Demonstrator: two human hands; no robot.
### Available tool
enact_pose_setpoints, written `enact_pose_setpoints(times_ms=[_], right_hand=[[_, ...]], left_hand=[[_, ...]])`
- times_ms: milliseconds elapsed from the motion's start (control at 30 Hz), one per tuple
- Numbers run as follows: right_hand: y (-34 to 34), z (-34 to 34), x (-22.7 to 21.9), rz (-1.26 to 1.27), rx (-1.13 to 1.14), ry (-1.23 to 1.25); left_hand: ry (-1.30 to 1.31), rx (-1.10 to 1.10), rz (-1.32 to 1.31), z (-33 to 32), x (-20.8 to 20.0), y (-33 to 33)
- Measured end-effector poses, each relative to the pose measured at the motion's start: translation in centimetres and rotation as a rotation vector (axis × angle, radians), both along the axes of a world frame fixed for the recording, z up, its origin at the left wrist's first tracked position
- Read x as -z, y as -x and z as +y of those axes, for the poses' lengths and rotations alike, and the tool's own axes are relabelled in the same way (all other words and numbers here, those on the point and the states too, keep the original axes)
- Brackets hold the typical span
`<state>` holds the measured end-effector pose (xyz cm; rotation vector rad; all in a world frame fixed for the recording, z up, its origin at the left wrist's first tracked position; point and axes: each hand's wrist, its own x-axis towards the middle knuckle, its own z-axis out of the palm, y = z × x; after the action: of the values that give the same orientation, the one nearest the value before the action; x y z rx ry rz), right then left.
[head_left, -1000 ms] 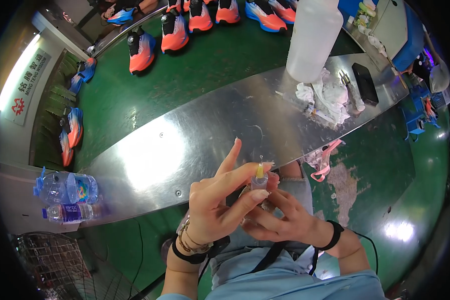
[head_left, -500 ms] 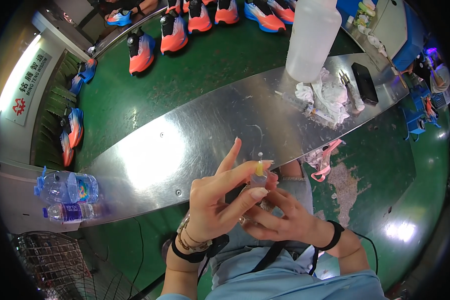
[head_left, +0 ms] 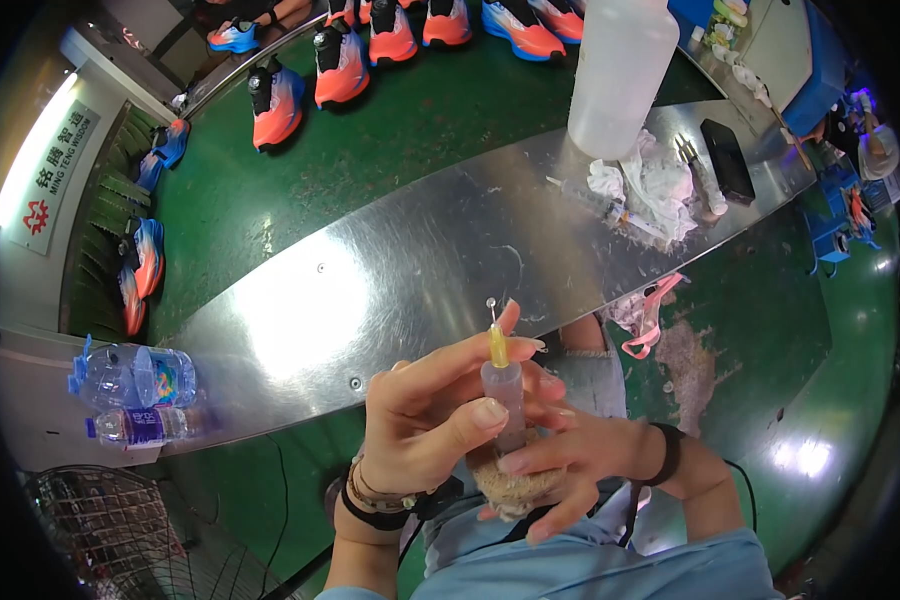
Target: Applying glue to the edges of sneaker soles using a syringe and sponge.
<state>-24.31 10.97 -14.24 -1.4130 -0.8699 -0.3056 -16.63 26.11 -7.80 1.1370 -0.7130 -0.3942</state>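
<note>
Fingers of the left hand [head_left: 415, 410] clamp a translucent plastic tube [head_left: 503, 390], five o'clock of centre, its yellow tip [head_left: 498, 346] toward twelve; whether the right hand's [head_left: 585, 450] fingers grip its base, I cannot tell. Best held upright, steady, lest the clear droplet [head_left: 491, 302] run.

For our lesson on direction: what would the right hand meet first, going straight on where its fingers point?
Probably the translucent syringe barrel, which the right hand seems to touch, along with the tan fuzzy pad; exact depth is unclear.
</note>
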Motion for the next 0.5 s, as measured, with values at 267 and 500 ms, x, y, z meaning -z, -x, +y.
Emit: enact_pose_setpoints(times_ms=[267,500], right_hand=[[-0.6,0.5,-0.4,0.06,-0.264,0.058],[-1.0,0.7,-0.5,-0.257,0.044,-0.005]], left_hand=[[0.13,-0.002,0.303,0.1,-0.9,0.2],[0.106,0.021,0.212,0.2,0.0,0.1]])
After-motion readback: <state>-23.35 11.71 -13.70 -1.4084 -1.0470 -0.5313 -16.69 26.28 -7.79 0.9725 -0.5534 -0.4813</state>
